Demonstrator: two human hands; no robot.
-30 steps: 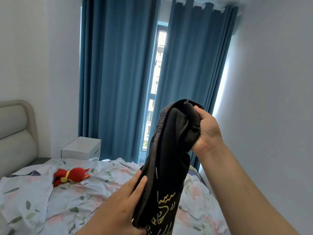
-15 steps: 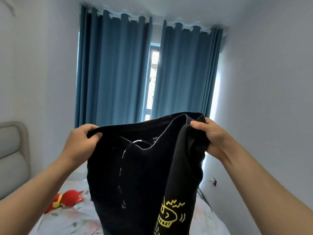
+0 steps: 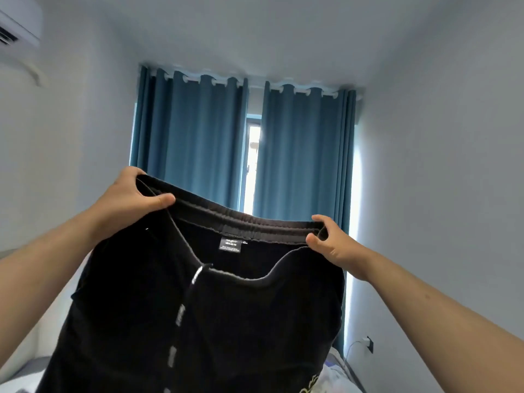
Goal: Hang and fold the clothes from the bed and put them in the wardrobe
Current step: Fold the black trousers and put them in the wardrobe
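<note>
I hold a pair of black shorts up in front of me, spread wide by the elastic waistband. My left hand grips the waistband's left end and my right hand pinches its right end. A drawstring with white lettering hangs down the front, and a small label shows inside the waistband. A bit of yellow print shows at the garment's lower right. The shorts hide most of the bed; only small pale patches of the bed show at the bottom corners. The wardrobe is out of view.
Blue curtains hang at the far wall with a bright gap of window between them. An air conditioner is mounted high on the left wall. A wall socket with a plug sits low on the right wall.
My hands have lifted the black shorts higher and stretched the waistband out flat. The view has tilted up, so the bed and red plush toy are no longer visible.
</note>
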